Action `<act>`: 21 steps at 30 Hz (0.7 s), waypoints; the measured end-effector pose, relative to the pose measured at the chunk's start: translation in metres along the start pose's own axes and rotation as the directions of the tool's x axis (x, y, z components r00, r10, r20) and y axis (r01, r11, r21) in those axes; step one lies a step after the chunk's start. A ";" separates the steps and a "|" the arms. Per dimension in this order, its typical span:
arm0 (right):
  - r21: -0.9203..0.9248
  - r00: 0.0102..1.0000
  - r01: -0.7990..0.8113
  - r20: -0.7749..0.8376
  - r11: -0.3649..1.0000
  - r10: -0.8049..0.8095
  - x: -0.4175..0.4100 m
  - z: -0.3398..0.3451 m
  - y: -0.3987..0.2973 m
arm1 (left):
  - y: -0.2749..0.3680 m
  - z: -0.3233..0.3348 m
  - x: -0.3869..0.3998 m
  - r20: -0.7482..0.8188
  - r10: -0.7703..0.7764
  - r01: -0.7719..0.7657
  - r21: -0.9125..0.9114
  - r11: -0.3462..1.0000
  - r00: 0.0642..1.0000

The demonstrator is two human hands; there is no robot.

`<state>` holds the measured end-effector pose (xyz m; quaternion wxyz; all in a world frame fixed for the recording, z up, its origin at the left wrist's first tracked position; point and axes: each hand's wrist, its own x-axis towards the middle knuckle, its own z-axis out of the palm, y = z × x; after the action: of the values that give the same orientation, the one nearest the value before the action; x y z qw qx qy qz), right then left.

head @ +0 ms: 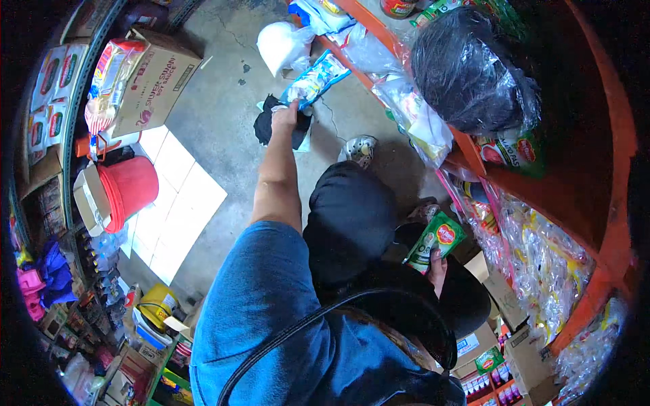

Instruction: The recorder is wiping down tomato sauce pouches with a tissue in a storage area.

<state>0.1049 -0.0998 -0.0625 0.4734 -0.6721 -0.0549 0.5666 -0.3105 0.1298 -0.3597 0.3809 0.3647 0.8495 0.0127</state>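
Observation:
My left hand (285, 117) reaches down to the concrete floor, over a crumpled black plastic bag (264, 127). Its fingertips meet the near end of a blue and white plastic packet (325, 73); whether they grip it is hidden. Close to my right knee, my right hand (437, 271) holds a green Del Monte pouch (436, 238) by its lower edge. A clear plastic bag of something white (279, 48) rests on the floor beyond the packet.
An orange metal rack (584, 299) with bagged goods and a black plastic bundle (472, 71) runs along the right. At left are a soy sauce carton (157, 83), a red bucket (134, 190) and white floor tiles (177, 203). My patterned clog (359, 149) stands ahead.

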 end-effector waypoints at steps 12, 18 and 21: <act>-0.051 0.994 -0.099 0.033 0.994 0.100 0.010 -0.006 0.009 | 0.036 0.011 0.013 -0.009 -0.155 -0.025 -0.995 -0.100 0.988; -0.064 0.995 -0.088 0.042 0.994 0.091 0.013 -0.006 0.011 | 0.056 -0.006 -0.006 -0.019 0.129 -0.023 -0.999 0.029 0.991; -0.080 0.998 -0.065 0.012 0.995 0.066 0.010 -0.001 0.007 | 0.054 0.001 -0.006 0.087 -0.026 0.089 -0.870 0.484 0.996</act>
<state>0.1063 -0.0985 -0.0750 0.4270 -0.6877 -0.0587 0.5843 -0.2743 0.1652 -0.3399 0.5394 0.0930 0.7255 0.4173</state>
